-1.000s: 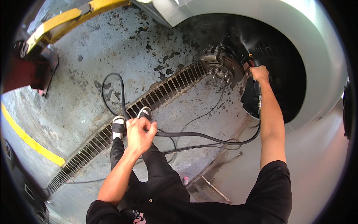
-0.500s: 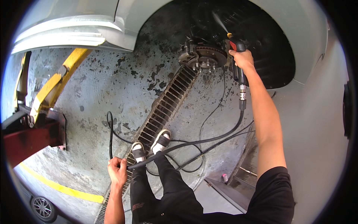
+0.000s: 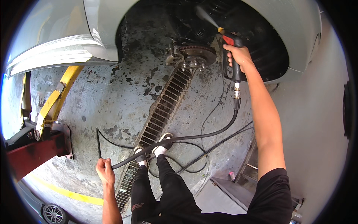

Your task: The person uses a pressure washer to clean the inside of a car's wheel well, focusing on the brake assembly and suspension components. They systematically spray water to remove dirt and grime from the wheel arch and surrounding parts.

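My right hand [image 3: 240, 56] grips a black and red pressure-washer gun [image 3: 236, 69] by its handle. A white spray [image 3: 207, 16] leaves its yellow nozzle tip, pointing up and left into the black wheel well [image 3: 257, 33] of a silver car [image 3: 108, 22]. Left of the gun is the bare brake disc and hub [image 3: 195, 56], with its studs showing and no wheel on it. A black hose [image 3: 179, 141] runs from the gun's metal coupling across to my left hand [image 3: 105, 170], which is closed round it at the lower left.
A yellow and red lift arm [image 3: 56, 99] stands on the left under the car. A slotted drain grate [image 3: 167, 100] crosses the floor beneath my feet. Loops of hose [image 3: 201, 160] lie by my shoes. A grey cabinet [image 3: 220, 199] is at the lower right.
The gun and my right hand have shifted slightly left, still spraying. My left hand has moved a little left and down with the hose. The view has turned slightly.
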Motion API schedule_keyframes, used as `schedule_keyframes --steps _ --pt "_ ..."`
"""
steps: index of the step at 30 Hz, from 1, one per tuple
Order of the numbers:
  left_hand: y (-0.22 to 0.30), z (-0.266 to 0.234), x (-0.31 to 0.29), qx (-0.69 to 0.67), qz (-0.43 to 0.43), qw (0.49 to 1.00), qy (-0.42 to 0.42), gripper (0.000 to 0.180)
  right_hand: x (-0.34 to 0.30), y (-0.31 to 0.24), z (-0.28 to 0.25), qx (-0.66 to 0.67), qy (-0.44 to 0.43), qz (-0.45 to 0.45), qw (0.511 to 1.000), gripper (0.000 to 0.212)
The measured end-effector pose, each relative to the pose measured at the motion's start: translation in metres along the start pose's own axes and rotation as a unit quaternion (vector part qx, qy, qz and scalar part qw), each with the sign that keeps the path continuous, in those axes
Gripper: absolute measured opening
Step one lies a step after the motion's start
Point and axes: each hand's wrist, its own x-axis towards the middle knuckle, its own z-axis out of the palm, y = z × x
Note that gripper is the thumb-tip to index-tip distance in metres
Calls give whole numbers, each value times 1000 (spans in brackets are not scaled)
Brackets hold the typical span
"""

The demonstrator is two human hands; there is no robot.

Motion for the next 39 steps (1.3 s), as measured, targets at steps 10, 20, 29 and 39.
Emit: schedule_keyframes --steps 10,20,29,39 --pt "23 32 -8 -13 12 1000 11 36 39 -21 -43 -33 58 33 997 24" --pt "46 59 -17 -18 -32 999 -10 35 59 -36 -48 -78 31 35 996 22" --pt "62 85 -20 -19 -44 998 -28 33 89 -35 -51 -258 31 9 966 37" --pt "124 173 -45 -1 48 992 -114 18 79 -68 -14 -511 81 -49 854 48"
